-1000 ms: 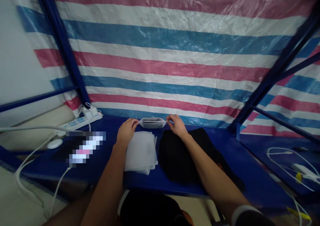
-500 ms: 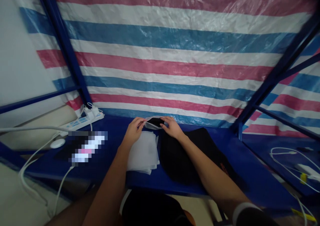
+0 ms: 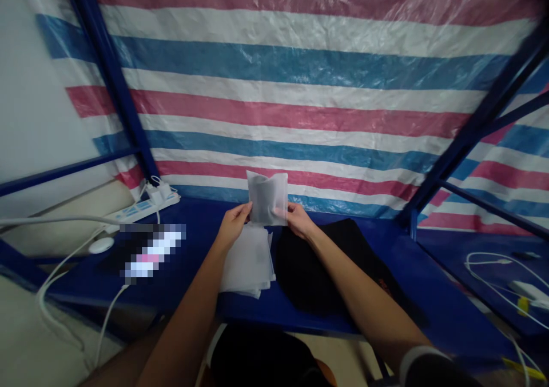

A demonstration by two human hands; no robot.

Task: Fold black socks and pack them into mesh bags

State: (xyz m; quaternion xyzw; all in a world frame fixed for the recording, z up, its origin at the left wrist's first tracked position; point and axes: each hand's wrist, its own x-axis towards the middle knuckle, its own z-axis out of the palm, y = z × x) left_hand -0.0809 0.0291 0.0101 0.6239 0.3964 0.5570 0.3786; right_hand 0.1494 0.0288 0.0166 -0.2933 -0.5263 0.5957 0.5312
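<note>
Sleeve (image 3: 435,372): yours is black, white-banded, at five o'clock.
Lap garment (image 3: 261,355): yours is black, white-edged, at six o'clock.

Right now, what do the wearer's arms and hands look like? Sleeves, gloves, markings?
Left hand and right hand: bare, no gloves. No watch or bracelet on either wrist. Right sleeve: black, pale band at its hem, forearm bare below it. Left sleeve not in view. Rings: too small to tell.
</note>
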